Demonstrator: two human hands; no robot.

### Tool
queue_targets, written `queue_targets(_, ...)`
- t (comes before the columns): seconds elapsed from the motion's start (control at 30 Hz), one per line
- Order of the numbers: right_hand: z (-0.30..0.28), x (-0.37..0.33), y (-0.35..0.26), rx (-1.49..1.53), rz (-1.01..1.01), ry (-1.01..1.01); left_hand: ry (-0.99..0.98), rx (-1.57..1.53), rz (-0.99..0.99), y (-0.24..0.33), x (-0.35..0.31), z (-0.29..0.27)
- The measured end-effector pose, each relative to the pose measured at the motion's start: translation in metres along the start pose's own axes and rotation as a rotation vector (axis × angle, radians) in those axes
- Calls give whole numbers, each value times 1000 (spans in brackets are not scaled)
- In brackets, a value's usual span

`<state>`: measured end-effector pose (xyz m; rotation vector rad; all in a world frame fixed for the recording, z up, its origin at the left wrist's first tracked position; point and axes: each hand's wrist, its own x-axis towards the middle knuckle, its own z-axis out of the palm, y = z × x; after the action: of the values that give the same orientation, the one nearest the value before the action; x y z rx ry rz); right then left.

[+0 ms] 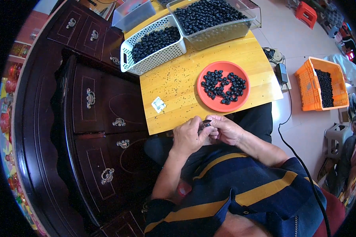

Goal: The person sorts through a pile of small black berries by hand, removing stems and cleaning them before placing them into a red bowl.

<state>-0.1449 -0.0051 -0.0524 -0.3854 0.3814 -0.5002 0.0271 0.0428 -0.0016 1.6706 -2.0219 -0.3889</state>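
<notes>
My left hand (pixel 187 135) and my right hand (pixel 224 129) meet in front of my body, just past the table's near edge. Their fingers are closed together on a small dark piece (pixel 205 124), mostly covered by the fingertips, so its exact kind does not show. Just beyond the hands, on the table, a round red plate (pixel 201 94) carries many small round black pieces (pixel 225 94) with holes in their middles.
A white perforated basket (pixel 158 55) and a clear plastic bin (pixel 217 38), both full of black pieces, stand on the yellow wooden table (pixel 174 114). Dark crumbs and a paper scrap (pixel 158 104) lie there. Left is a dark cabinet (pixel 95 106); right, an orange crate (pixel 304 89) and cable (pixel 283 136).
</notes>
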Motion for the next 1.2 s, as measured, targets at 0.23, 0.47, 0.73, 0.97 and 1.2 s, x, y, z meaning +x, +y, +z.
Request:
queue_targets(0.23, 6, 0, 0, 32, 54, 77, -1, 47, 89, -2, 1, 4)
queue_targets(0.47, 3, 3, 0, 365, 79, 6, 73, -51, 61, 0, 15, -3)
queue_targets(0.73, 1, 3, -1, 420, 84, -34, 83, -50, 87, 4, 18, -8)
queue_targets(0.97, -3, 3, 3, 367, 38, -58, 54, -28, 75, 2, 19, -7)
queue_targets(1.2, 1, 2, 0, 279, 49, 30, 29, -8, 74, 0, 18, -6)
